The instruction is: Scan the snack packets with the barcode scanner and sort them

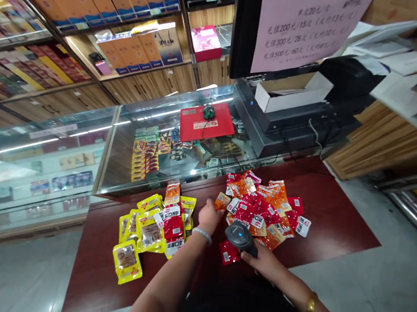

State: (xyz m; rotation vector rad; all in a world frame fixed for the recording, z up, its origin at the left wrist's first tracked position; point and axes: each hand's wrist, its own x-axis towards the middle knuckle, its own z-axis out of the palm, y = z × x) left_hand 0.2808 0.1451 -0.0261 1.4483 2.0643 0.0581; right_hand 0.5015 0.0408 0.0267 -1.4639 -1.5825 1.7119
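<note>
With the left hand (209, 216), we pinch a small orange packet (222, 201) between the yellow packets (150, 231) and the red-and-orange pile (254, 203). With the right hand (261, 261), we grip the handheld scanner (240, 234). For clean reading, we should present the packet flat and uncovered.

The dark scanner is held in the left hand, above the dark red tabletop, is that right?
Not quite: the head view shows the dark scanner in the right hand, not the left hand. It is indeed above the dark red tabletop.
</note>
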